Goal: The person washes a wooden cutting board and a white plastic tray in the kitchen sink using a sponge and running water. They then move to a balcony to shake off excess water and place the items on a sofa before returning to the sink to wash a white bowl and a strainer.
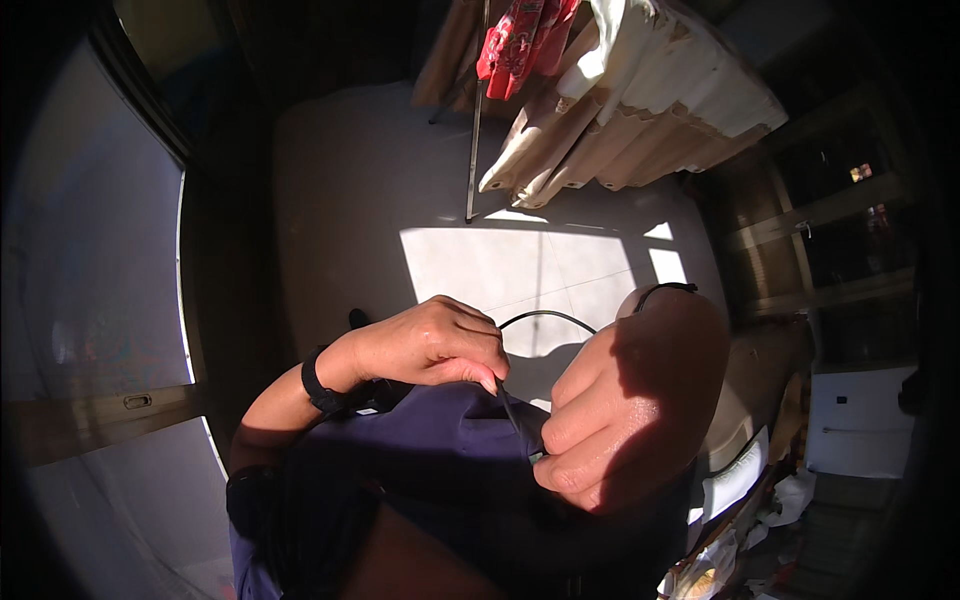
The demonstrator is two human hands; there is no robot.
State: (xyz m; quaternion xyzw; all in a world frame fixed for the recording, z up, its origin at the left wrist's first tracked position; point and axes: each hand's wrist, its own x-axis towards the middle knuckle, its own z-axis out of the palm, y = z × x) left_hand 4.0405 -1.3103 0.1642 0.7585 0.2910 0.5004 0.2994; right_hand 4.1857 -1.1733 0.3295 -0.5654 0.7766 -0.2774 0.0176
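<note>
My left hand (439,341), with a black band at its wrist, pinches a thin black cable (508,409) between thumb and fingers. The cable runs down towards my right hand (607,420), whose fingers are curled over it; its far end is hidden there. A loop of black cable (547,313) arches between the hands, above the sunlit floor. Both hands are close in front of a dark blue garment (420,431) on my body.
A light fabric with eyelets (622,142) and a red patterned cloth (525,45) hang beside a thin metal pole (475,150). Glazed panels (105,225) stand at left. Shelving (795,225) and a white box-like unit (862,420) are at right.
</note>
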